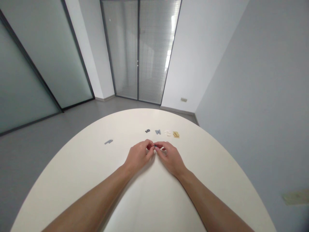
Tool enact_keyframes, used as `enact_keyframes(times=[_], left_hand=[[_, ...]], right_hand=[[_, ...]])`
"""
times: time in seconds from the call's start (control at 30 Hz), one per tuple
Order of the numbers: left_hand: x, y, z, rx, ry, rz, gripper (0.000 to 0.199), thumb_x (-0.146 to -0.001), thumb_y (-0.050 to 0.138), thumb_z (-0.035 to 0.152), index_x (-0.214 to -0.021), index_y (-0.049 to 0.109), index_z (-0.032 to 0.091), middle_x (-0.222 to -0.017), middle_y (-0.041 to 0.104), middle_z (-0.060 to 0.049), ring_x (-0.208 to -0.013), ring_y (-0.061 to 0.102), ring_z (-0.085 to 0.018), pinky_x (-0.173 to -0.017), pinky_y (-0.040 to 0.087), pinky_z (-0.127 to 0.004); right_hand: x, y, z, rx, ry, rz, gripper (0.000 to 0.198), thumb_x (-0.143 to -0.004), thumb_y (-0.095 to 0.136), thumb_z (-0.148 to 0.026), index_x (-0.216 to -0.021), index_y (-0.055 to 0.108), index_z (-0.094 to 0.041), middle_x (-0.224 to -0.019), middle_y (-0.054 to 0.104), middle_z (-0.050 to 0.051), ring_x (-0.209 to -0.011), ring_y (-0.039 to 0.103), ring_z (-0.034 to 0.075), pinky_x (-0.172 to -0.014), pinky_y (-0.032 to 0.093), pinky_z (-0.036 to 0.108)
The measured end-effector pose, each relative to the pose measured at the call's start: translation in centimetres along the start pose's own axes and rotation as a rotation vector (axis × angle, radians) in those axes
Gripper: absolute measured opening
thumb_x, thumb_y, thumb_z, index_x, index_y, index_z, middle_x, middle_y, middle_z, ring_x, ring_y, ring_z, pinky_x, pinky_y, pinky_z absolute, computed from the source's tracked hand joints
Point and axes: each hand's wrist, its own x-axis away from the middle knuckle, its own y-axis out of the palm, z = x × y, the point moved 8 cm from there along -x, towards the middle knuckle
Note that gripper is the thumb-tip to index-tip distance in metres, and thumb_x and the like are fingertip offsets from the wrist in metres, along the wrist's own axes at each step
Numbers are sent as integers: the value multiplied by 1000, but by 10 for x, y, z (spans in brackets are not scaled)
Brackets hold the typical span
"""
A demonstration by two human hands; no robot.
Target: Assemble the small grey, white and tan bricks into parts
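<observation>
My left hand and my right hand meet over the middle of a white round table. Between their fingertips they pinch one small dark piece, mostly covered by the fingers and too small to name for certain. Just beyond the hands lie little groups of flat pieces: dark grey ones, blue-grey ones, white ones and tan ones. Off to the left rests a group of long grey pieces, apart from both hands.
The table's curved far edge lies beyond the pieces. Past it are grey floor, a glass door with blinds, frosted glass panels at left and a plain wall at right.
</observation>
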Motion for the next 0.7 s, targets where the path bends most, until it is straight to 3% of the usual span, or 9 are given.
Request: enact_keyframes(times=[0.7], left_hand=[[0, 0, -2, 33, 16, 22, 10, -87, 56, 31, -91, 62, 24, -89, 72, 1, -75, 65, -16, -68, 45, -27]], right_hand=[[0, 1, -2, -7, -17, -7, 19, -95, 56, -22, -107, 69, -27, -105, 72, 3, -99, 63, 19, -88, 49, 35]])
